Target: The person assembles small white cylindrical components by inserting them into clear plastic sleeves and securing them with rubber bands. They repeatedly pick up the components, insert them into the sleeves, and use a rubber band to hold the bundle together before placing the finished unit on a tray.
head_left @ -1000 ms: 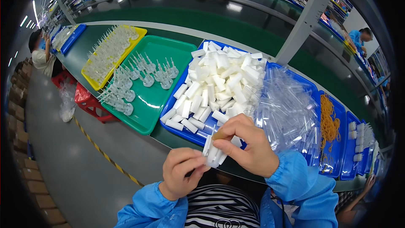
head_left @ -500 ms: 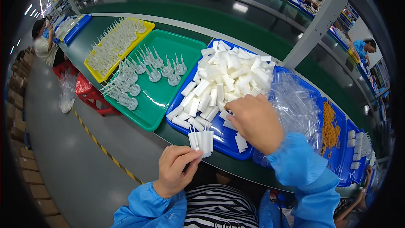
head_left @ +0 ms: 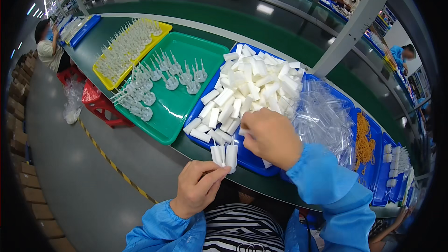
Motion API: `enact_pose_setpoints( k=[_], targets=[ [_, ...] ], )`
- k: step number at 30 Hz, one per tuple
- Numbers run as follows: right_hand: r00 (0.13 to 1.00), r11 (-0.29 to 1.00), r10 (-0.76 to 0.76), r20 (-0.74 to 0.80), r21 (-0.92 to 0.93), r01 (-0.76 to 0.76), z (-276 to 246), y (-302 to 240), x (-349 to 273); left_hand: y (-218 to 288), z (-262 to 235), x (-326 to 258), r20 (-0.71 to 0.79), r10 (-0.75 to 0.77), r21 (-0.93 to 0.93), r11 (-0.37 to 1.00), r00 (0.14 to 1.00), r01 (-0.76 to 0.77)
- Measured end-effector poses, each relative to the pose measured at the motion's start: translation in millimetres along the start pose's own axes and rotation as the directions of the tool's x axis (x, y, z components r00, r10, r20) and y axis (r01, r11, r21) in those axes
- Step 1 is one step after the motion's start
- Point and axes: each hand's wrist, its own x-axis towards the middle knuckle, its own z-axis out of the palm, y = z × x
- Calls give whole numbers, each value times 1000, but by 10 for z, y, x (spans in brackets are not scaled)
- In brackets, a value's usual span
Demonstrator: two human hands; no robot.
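My left hand [head_left: 198,184] pinches the base of a small holder with thin upright prongs, which carries white blocks [head_left: 231,154] standing side by side. Most of the holder's base is hidden by my thumb and fingers. Just right of it, over the near part of a blue tray [head_left: 254,165], my right hand [head_left: 273,137] is closed. A small white end shows at its fingertips, seemingly a white block [head_left: 242,131]; the rest of it is covered. Behind the hands, a heap of similar white blocks [head_left: 254,77] fills much of that tray.
Left of the heap, a green tray [head_left: 175,123] carries clear round-based pieces with thin rods [head_left: 170,81]. A yellow tray [head_left: 165,29] beyond holds many more. To the right lie clear plastic sleeves [head_left: 324,112], orange rubber bands [head_left: 364,144] and a metal post [head_left: 350,30].
My right hand has moved left from the tray toward my left hand. The blocks on the holder now sit apart in two groups, and my left hand has shifted slightly right.
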Motion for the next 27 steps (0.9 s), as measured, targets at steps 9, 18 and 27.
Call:
enact_pose_setpoints(
  k=[9,18,27],
  targets=[
    [918,533,396,-13,817,-218,-211,-180,-200,238,-114,119,170,174,1,984,970,-177],
    [976,759,218,-10,631,-163,-371,-127,-498,258,-86,178,235,252,16,965,939,-263],
    [953,799,248,-176,593,-99,-462,-116,-806,446,-43,303,286,366,21,922,886,-387]
  ],
)
